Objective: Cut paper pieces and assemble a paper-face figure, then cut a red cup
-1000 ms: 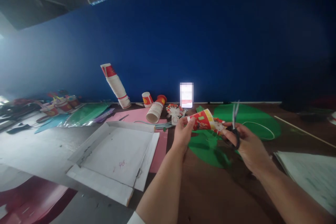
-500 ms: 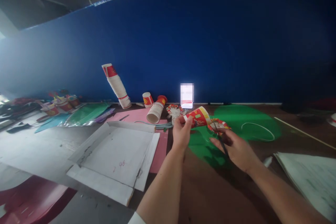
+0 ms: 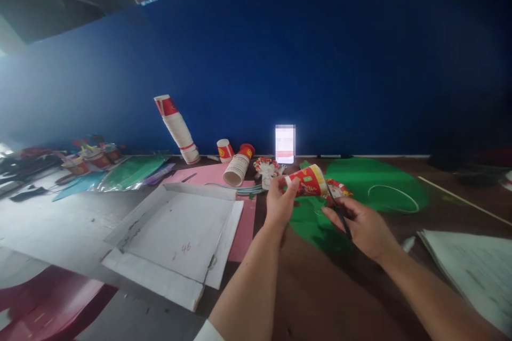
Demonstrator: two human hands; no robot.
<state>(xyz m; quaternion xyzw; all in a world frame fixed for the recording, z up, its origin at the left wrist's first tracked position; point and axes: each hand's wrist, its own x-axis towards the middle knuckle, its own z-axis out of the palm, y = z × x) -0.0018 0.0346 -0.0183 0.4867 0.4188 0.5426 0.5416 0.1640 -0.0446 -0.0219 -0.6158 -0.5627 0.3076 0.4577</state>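
My left hand (image 3: 282, 200) is closed around the narrow end of a red paper cup (image 3: 306, 181) with a yellow band, which lies tilted on its side in the air. My right hand (image 3: 360, 221) grips a slim dark tool (image 3: 342, 218) with a thin, blade-like tip; its exact kind is hard to make out. The tip reaches the cup's wide rim. Behind the rim rests a red and white cup cut into a fringe (image 3: 340, 188), partly hidden. Another fringed cup (image 3: 269, 170) stands beyond my left hand. Under both hands spreads a green sheet (image 3: 314, 232).
On the left lies a white cardboard tray (image 3: 172, 240) over pink paper (image 3: 243, 240). Stacked paper cups (image 3: 178, 130) lean near the blue partition (image 3: 240, 64). A lit phone (image 3: 285, 145) stands at the back. To the right are a thin stick (image 3: 464, 201) and papers (image 3: 476, 272).
The red cup and my left hand have shifted slightly to the right. The dark tool's tip now meets the cup's rim, hiding more of the fringed cup behind it.
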